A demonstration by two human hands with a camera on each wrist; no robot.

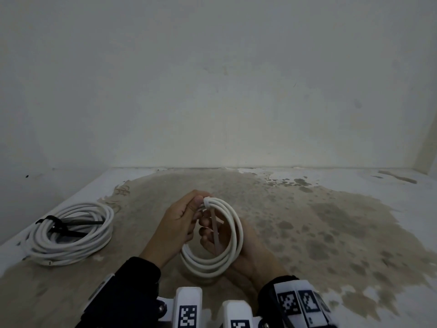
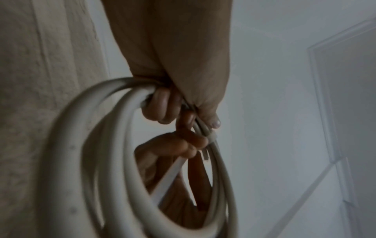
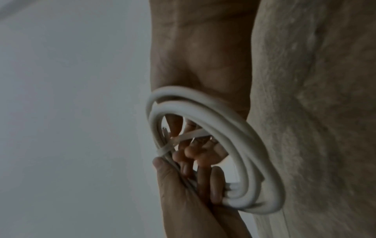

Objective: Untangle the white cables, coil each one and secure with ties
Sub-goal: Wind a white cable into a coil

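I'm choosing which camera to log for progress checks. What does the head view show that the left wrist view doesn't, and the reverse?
Only the head view shows the finished coil lying on the floor to the left, bound with black ties.

Only the left wrist view shows the bare cable end sticking out beside the tie.

Both show the left hand gripping the held coil, the white tie wrapped round it, and the right hand behind it.

A pale wall is filling the upper part of the head view, dimly lit and faintly stained. Below the wall a white-painted floor is stretching forward, and a large worn tan patch is spreading across it from the wall's base toward the viewer.
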